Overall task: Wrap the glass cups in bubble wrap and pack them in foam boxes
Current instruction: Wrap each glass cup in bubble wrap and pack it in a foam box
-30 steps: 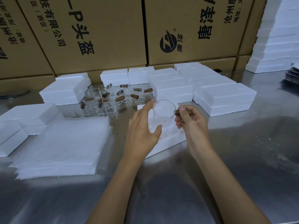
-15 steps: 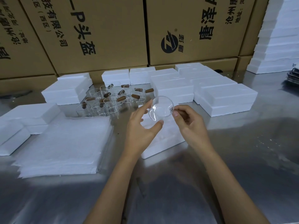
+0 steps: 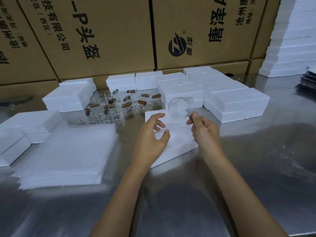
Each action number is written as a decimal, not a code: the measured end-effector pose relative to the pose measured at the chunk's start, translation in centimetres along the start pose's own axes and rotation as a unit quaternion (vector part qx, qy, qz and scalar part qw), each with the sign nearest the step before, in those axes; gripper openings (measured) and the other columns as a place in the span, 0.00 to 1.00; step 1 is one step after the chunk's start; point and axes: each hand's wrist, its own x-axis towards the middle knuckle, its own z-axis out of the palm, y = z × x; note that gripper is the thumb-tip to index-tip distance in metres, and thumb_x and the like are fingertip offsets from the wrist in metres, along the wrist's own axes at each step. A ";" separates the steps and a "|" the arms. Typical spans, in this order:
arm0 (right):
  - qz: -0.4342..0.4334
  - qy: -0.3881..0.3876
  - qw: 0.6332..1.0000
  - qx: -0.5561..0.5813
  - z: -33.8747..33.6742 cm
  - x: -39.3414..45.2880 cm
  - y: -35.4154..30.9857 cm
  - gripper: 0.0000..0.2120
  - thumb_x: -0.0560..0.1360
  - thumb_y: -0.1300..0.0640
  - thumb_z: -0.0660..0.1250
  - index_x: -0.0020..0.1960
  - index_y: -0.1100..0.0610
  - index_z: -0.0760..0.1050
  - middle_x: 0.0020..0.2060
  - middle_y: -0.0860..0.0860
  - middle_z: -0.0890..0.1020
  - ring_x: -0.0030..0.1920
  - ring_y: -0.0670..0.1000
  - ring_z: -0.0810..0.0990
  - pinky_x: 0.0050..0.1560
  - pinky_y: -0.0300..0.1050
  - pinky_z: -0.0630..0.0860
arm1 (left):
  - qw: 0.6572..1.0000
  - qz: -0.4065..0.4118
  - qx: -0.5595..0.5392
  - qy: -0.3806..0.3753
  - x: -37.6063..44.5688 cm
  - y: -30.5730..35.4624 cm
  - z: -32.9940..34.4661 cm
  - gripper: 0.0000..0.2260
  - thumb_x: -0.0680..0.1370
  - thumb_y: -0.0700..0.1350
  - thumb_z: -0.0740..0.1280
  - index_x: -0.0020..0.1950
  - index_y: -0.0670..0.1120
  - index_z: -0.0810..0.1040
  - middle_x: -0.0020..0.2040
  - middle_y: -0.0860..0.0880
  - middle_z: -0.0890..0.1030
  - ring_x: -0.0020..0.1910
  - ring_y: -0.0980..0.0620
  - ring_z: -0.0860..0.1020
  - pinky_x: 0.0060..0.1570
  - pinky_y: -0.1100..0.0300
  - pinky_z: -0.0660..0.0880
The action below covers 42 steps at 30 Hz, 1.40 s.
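My right hand (image 3: 204, 129) pinches the brown wooden handle of a clear glass cup (image 3: 180, 108), which is tipped on its side with its mouth toward me. My left hand (image 3: 152, 135) hovers just left of and below the cup, fingers loosely curled, holding nothing. Both hands are above a white foam box (image 3: 177, 142) lying on the steel table. Several more glass cups with wooden handles (image 3: 116, 106) stand clustered behind. A stack of white bubble wrap sheets (image 3: 68, 154) lies to the left.
Several closed foam boxes (image 3: 239, 103) sit at the back and right, others at the left (image 3: 66, 98). Large cardboard cartons (image 3: 109, 36) form a wall behind the table. A tall foam stack (image 3: 290, 48) stands far right, with dark trays (image 3: 307, 81) beside it.
My left hand has let go of the cup and dropped slightly away from it. The right hand has kept the cup by its handle and turned its mouth toward me.
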 end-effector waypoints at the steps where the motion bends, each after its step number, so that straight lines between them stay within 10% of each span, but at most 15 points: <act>1: 0.011 -0.002 1.000 0.013 -0.1 0.0 -0.1 0.18 0.82 0.46 0.62 0.38 0.54 0.78 0.24 0.44 0.66 0.24 0.44 0.62 0.30 0.38 0.61 | 1.000 0.006 0.020 -0.002 0.0 -0.3 0.0 0.18 0.78 0.41 0.69 0.66 0.55 0.75 0.50 0.58 0.78 0.52 0.58 0.75 0.53 0.65 0.72; 10: 0.006 -0.019 1.000 0.012 0.1 -0.5 -0.4 0.20 0.80 0.47 0.65 0.33 0.54 0.79 0.22 0.46 0.64 0.24 0.45 0.60 0.29 0.38 0.58 | 0.953 0.079 0.235 0.176 1.3 -0.4 -2.4 0.11 0.80 0.37 0.65 0.61 0.44 0.80 0.54 0.47 0.82 0.55 0.44 0.77 0.55 0.47 0.72; 14: -0.011 -0.016 1.000 -0.005 0.6 -0.8 -0.2 0.20 0.81 0.48 0.65 0.35 0.59 0.80 0.21 0.44 0.67 0.23 0.43 0.63 0.29 0.35 0.61 | 0.881 -0.117 0.390 0.240 1.5 -0.9 -7.4 0.17 0.75 0.36 0.66 0.64 0.41 0.76 0.59 0.39 0.78 0.61 0.37 0.72 0.55 0.45 0.67; 18: -0.031 0.003 0.999 -0.017 1.0 -1.0 -0.2 0.21 0.81 0.50 0.64 0.39 0.67 0.79 0.20 0.40 0.71 0.24 0.41 0.68 0.32 0.37 0.64 | 0.841 -0.351 0.393 0.124 0.5 -2.5 -11.5 0.21 0.78 0.43 0.65 0.70 0.39 0.70 0.69 0.36 0.71 0.70 0.36 0.66 0.65 0.44 0.64; 25: -0.065 -0.001 0.998 -0.020 1.1 -1.4 -0.7 0.18 0.81 0.49 0.65 0.37 0.56 0.80 0.27 0.52 0.64 0.29 0.48 0.62 0.29 0.37 0.61 | 0.850 -0.399 0.343 -0.015 1.4 -3.3 -13.7 0.22 0.78 0.55 0.70 0.62 0.38 0.79 0.66 0.38 0.76 0.68 0.37 0.70 0.68 0.50 0.66; 34: -0.054 -0.001 0.998 -0.017 1.2 -1.5 -0.7 0.17 0.82 0.50 0.64 0.37 0.55 0.80 0.26 0.49 0.66 0.28 0.47 0.62 0.30 0.37 0.62 | 0.909 -0.283 0.251 0.176 0.7 -2.4 -13.1 0.15 0.81 0.48 0.68 0.43 0.38 0.84 0.48 0.37 0.83 0.56 0.33 0.76 0.56 0.47 0.75; 42: -0.026 -0.018 0.998 0.046 0.9 -1.4 -0.8 0.18 0.81 0.48 0.64 0.36 0.52 0.81 0.25 0.48 0.66 0.26 0.46 0.61 0.28 0.35 0.60 | 0.956 -0.175 -0.021 0.235 2.4 0.7 -10.6 0.12 0.80 0.50 0.69 0.38 0.49 0.79 0.37 0.52 0.77 0.35 0.56 0.75 0.43 0.64 0.72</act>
